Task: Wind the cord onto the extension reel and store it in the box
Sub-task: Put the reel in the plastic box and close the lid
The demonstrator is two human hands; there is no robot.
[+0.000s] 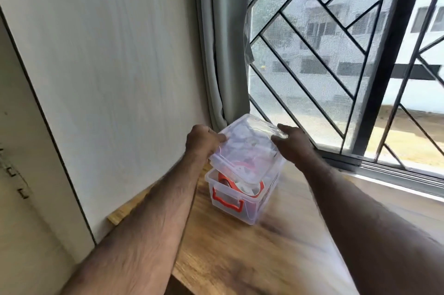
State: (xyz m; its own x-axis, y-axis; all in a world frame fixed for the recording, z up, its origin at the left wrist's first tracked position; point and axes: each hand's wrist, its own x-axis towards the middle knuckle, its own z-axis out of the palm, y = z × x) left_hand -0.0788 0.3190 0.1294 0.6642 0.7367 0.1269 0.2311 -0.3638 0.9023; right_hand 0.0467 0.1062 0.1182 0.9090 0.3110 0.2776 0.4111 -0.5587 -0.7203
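Left hand [204, 142]: curled over the left edge of the clear lid [245, 150], fingers on top, gripping it.

Right hand [292, 143]: laid against the lid's far right corner, fingers spread along the rim; it appears to pinch or steady that edge, though motion blur leaves the exact hold unclear.

Clear lid: transparent plastic, rectangular, with a raised moulded rim. Held tilted above the box, far side high, near edge hanging just over the opening. Judged light, thin and somewhat flexible, and smooth enough to slide between the fingers; best held at two opposite edges, as here, so it does not twist while being seated.

Storage box [242, 206]: transparent plastic tub with an orange latch [227, 200] on the near short side. It stands on the wooden sill [240, 258], near the wall [108, 66] and the grey curtain [216, 54]. Judged rigid but thin-walled; likely to skid on the smooth wood if pressed from one side only.

Extension reel [240, 185]: orange and white, already inside the box, seen through the wall and under the lid. No cord trails outside, so winding appears done. Judged the heaviest item here, hard-shelled; whether it sits low enough for the lid to close cannot be told.

Window grille [336, 42]: black diagonal bars behind the box, clear of both hands.

Remaining step, by judgement: lower the lid square, then press the latches.
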